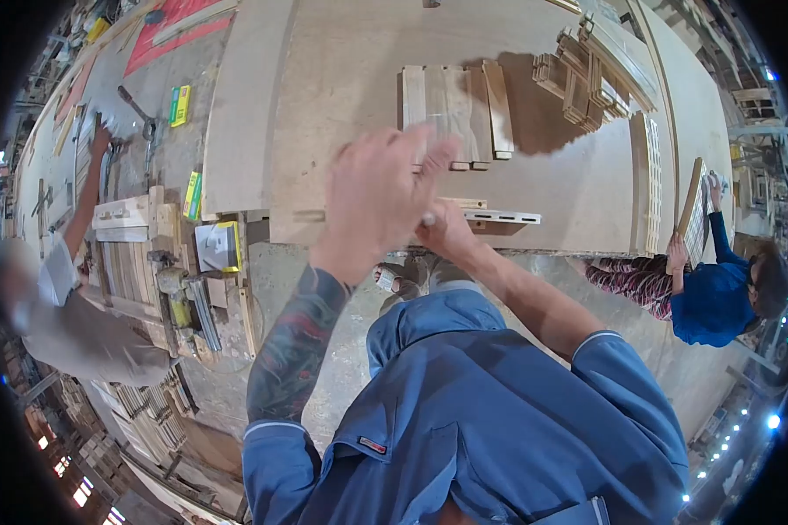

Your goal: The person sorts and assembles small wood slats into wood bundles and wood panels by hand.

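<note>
Blurred by motion, my left hand is raised over the near part of the wooden worktable, and I cannot make out whether it holds anything. Just right of it and lower, my right hand is closed at the table's near edge; a small pale end shows at its fingers, too small to name. A light slotted wooden strip lies beside the right hand, partly hidden by it. Beyond the hands, several flat wooden slats lie side by side, their near ends partly covered by my left hand.
Stacked wooden pieces stand at the back right, with a long notched strip nearer. One person works at the right with a slatted panel. Another person is at the left bench, near a clamp and yellow-green boxes.
</note>
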The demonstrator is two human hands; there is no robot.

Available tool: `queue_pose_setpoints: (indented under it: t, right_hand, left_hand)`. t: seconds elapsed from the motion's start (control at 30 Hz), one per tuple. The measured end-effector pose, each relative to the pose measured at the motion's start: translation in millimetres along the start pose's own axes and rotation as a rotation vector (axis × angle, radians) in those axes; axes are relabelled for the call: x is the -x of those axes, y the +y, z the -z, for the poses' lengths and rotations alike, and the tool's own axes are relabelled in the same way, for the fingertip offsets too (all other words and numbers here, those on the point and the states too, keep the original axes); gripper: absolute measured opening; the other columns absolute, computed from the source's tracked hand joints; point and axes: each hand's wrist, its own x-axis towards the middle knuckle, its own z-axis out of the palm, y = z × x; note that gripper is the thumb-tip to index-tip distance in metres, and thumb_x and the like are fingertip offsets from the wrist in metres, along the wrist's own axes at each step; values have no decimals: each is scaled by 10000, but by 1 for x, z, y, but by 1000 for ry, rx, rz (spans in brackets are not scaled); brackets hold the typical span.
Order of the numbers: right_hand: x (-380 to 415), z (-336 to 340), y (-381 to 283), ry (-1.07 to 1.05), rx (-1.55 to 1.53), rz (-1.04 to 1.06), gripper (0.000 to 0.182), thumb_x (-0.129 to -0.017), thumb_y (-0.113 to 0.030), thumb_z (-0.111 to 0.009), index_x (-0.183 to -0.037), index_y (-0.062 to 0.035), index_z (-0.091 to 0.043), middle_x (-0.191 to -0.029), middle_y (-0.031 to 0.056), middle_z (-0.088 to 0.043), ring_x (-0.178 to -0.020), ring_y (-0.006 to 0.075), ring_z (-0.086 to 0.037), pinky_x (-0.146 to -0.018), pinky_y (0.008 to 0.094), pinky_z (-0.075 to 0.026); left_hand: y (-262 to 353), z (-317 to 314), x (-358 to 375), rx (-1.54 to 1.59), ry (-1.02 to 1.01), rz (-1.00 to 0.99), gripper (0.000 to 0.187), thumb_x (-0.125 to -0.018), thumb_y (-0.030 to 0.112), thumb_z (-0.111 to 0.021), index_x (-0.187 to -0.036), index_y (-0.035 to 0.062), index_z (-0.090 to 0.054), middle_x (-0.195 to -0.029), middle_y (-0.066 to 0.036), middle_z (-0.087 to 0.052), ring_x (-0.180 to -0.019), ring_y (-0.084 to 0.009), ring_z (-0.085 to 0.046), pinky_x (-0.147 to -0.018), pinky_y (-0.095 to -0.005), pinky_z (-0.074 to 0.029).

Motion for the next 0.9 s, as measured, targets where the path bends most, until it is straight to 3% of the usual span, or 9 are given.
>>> queue_pose_setpoints:
  t: [0.07, 0.1, 0.17, 0.23, 0.37, 0.5, 0.6, 0.8, 0.9]
  right_hand:
    - [-6, 1, 6, 124, -260, 136, 243, -837, -69, -654, -1079, -86, -652, -913, 192, -679, -867, 427, -647, -718, 494, -523]
    - [-9, 30, 2, -152, -277, 25, 270, -816, -26, -612, -1078, -73, -655, -951, 210, -683, -943, 418, -650, -771, 492, -527]
    - [-37, 59, 36, -124, -452, 138, 288, -829, -53, -600, -1111, -69, -653, -1025, 214, -682, -999, 400, -650, -825, 494, -523]
    - [-115, 84, 86, -232, 224, -146, 315, -883, -164, -609, -1182, -72, -648, -1141, 207, -667, -1088, 362, -632, -908, 477, -507]
    - [-214, 97, 167, 227, 437, -229, 484, -890, -358, -677, -1264, -74, -560, -1381, 148, -490, -1316, 421, -410, -1094, 532, -355]
    - [-199, 80, 171, 55, 549, -32, 441, -883, -349, -697, -1183, -53, -570, -1438, 156, -425, -1344, 420, -369, -1125, 558, -293]
    - [-174, 86, 152, 186, 472, 47, 432, -864, -341, -726, -1121, -36, -561, -1350, 162, -508, -1308, 394, -414, -1089, 532, -349]
    - [-109, 106, 100, 304, -516, -319, 476, -830, -293, -799, -1141, -10, -574, -1003, 92, -683, -915, 202, -646, -821, 361, -517]
    - [-56, 67, 117, 34, -776, -299, 423, -842, -263, -799, -1102, 5, -600, -919, 68, -686, -801, 141, -631, -753, 322, -515]
  left_hand:
    - [11, -8, 0, -122, -162, 53, 444, -959, 459, -563, -1063, 55, -712, -986, -157, -708, -921, -337, -663, -787, -444, -505]
    - [15, -11, 2, -243, -330, 110, 442, -948, 461, -579, -1054, 52, -711, -997, -150, -703, -928, -320, -661, -783, -437, -504]
    - [16, -11, 0, -263, -243, 64, 426, -939, 453, -594, -1052, 59, -711, -977, -132, -697, -910, -313, -659, -774, -431, -505]
    - [18, -11, -3, -282, -151, 22, 410, -929, 445, -609, -1050, 67, -710, -958, -114, -691, -892, -306, -657, -765, -425, -505]
    - [22, -12, -7, -280, -176, 104, 397, -918, 432, -628, -1057, 68, -705, -935, -92, -679, -862, -303, -653, -755, -416, -505]
    - [20, -15, -6, -273, -149, 114, 432, -931, 474, -596, -1070, 77, -691, -906, -101, -657, -826, -314, -655, -740, -433, -513]
    - [16, -16, -5, -264, -129, 85, 446, -936, 484, -587, -1076, 73, -686, -911, -110, -668, -837, -316, -665, -737, -425, -518]
    - [11, -19, -5, -205, -74, 76, 412, -945, 473, -586, -1074, 96, -689, -876, -130, -687, -783, -340, -673, -690, -437, -529]
    - [12, -19, -2, -184, 23, 61, 379, -930, 451, -619, -1036, 96, -700, -888, -130, -697, -784, -345, -678, -663, -443, -535]
